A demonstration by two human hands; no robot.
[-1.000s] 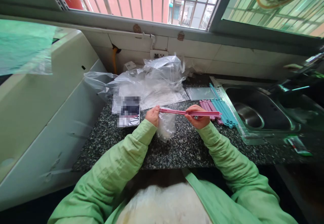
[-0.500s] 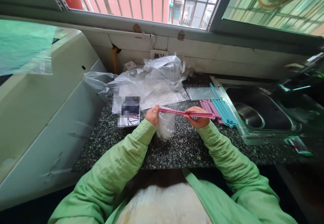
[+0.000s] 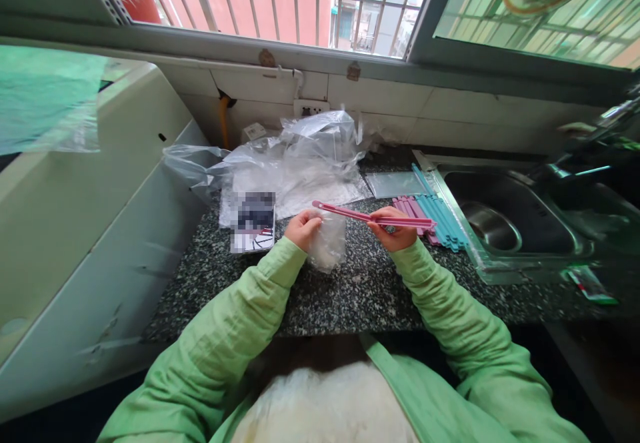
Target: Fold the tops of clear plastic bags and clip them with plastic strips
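My left hand [image 3: 302,230] is closed, pinching the top of a small clear plastic bag [image 3: 327,243] that hangs over the counter. In my right hand [image 3: 394,229] is a slim bundle of long pink plastic sticks [image 3: 350,213], which look like bag-sealing clips. Their rounded left ends float just above the bag and my left fingertips, apart from the left hand. Behind my right hand lie more pink sticks [image 3: 407,208] and a row of teal sticks [image 3: 440,219], side by side. A flat clear bag [image 3: 393,184] rests behind them.
Crumpled clear plastic bags [image 3: 320,156] are heaped at the back of the speckled counter [image 3: 350,303]. A partly blurred printed packet [image 3: 253,223] lies left of my hands. The metal sink [image 3: 520,209] is at right, with a small packet [image 3: 590,284] near its front edge.
My left fingers have come off the left end of the pink sticks and now pinch the bag. The sticks have shifted slightly right and tilted, left end up, in my right hand.
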